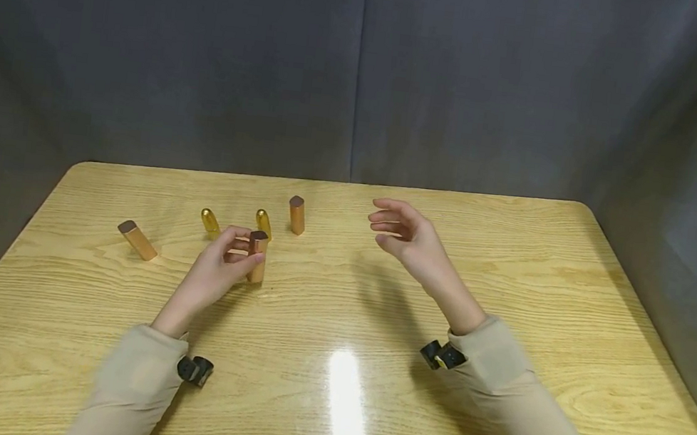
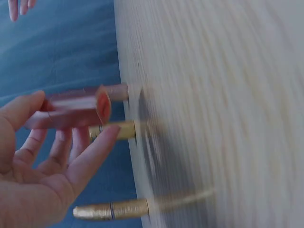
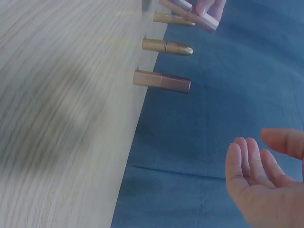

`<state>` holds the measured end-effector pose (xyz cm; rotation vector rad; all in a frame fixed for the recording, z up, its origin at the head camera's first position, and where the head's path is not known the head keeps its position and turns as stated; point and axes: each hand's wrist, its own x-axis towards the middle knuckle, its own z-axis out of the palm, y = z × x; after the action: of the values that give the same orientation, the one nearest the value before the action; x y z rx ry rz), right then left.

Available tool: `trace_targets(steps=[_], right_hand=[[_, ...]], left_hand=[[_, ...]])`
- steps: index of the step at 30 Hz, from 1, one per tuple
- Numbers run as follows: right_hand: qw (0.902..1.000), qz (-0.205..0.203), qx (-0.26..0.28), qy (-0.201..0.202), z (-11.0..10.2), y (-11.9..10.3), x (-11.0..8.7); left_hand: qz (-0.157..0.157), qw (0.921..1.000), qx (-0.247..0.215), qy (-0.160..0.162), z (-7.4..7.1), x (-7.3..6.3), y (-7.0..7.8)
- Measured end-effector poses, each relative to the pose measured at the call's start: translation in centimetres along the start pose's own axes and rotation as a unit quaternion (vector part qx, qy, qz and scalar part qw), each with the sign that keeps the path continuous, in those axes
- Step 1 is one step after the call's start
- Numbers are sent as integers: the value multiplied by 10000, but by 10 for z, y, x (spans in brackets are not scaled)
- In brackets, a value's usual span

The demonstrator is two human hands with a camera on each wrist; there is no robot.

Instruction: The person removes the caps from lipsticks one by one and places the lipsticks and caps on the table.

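My left hand (image 1: 220, 267) pinches an upright copper-coloured, faceted lipstick tube (image 1: 256, 273) between thumb and fingers. In the left wrist view that lipstick tube (image 2: 71, 110) is held off the table, its reddish end showing. Just behind the hand stand two gold, bullet-shaped lipstick tubes, one (image 1: 209, 222) at left and one (image 1: 264, 222) partly hidden by the held tube. My right hand (image 1: 407, 238) hovers over the table's right-centre, fingers loosely bent and apart. Nothing lies in it, as the right wrist view of the hand (image 3: 266, 190) also shows.
Another copper lipstick tube (image 1: 297, 216) stands behind and right of the gold ones. A further copper tube (image 1: 139, 242) stands at the left. The wooden table (image 1: 511, 265) has rounded back corners, with dark grey curtains (image 1: 243, 69) behind it and at its sides.
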<state>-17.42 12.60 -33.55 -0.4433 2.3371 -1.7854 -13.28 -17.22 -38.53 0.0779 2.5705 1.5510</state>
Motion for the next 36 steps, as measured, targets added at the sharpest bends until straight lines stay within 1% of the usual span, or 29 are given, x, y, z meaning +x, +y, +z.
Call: trace_targets(steps=[4, 7, 16, 23, 28, 31, 36], right_hand=[[9999, -2, -18, -117, 5, 0, 1], [9997, 48, 34, -219, 9, 1, 2], [9990, 72, 45, -450, 23, 12, 3], [9984, 147, 44, -547, 34, 19, 2], [9979, 293, 167, -554, 40, 21, 1], [9977, 390, 137, -531, 43, 24, 1], [9975, 495, -2, -514, 47, 27, 0]], left_hand=[[-44, 9994, -276, -203, 9, 3, 2], [-59, 9987, -395, -310, 16, 6, 5], [91, 9985, -353, -407, 41, 14, 13], [315, 9980, -333, -441, 58, 19, 20], [342, 9978, -289, -479, 65, 20, 24], [386, 9976, -268, -513, 67, 21, 25], [317, 9968, -346, -642, 67, 20, 26]])
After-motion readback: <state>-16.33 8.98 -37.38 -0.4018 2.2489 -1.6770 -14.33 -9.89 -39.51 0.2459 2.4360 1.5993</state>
